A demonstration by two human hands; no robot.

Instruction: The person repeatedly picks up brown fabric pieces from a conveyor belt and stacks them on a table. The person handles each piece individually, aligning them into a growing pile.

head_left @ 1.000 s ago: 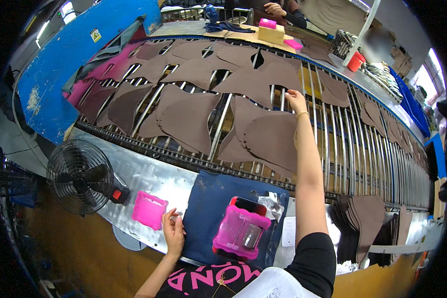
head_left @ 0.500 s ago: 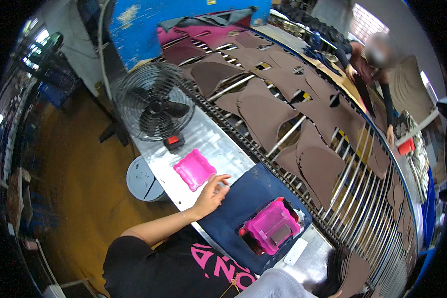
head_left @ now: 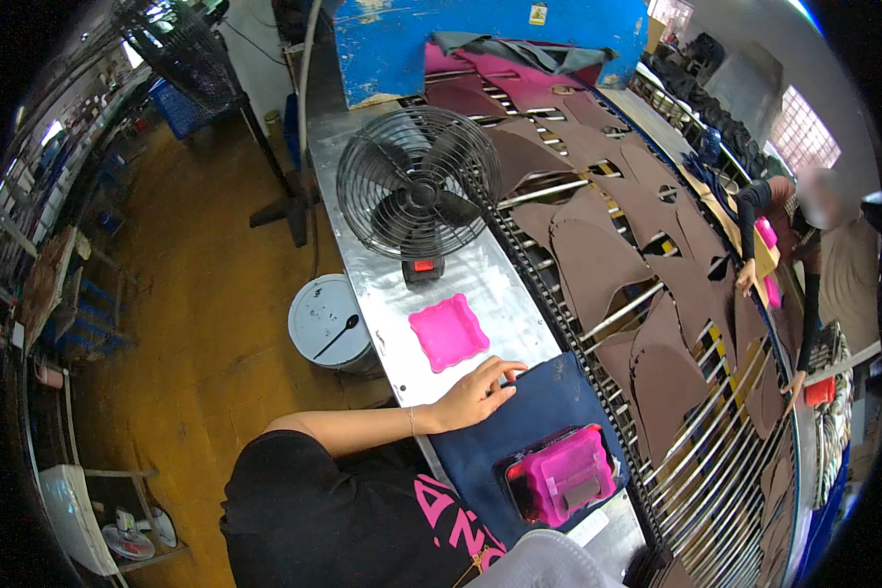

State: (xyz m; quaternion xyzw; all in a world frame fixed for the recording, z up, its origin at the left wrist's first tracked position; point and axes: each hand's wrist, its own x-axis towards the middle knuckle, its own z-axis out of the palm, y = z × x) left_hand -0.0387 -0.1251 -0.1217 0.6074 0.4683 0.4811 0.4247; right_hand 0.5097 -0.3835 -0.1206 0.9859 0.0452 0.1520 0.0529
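Note:
My left hand (head_left: 475, 395) hovers over or rests lightly on the edge of a dark blue cloth (head_left: 544, 407), fingers loosely curled, slightly apart and holding nothing. Just beyond it lies an empty pink scalloped tray (head_left: 448, 331) on the metal table. On the cloth stands a dark, clear-sided box (head_left: 521, 490) with red at its edge. A second pink scalloped tray (head_left: 586, 456) sits on or in that box, bearing a small grey rectangular block (head_left: 579, 493). My right hand is out of view.
A black wire fan (head_left: 421, 186) stands on the metal table. Alongside runs a rod conveyor (head_left: 696, 431) carrying brown cut sheets (head_left: 598, 245). Across it, a co-worker's hand (head_left: 746, 278) is at the conveyor's far edge. A lidded bucket (head_left: 329, 318) stands on the floor.
My view has swung left, so the table and conveyor sit further right. My left hand stays near the cloth's edge, its fingers a little lower. The co-worker's arms have shifted along the far edge.

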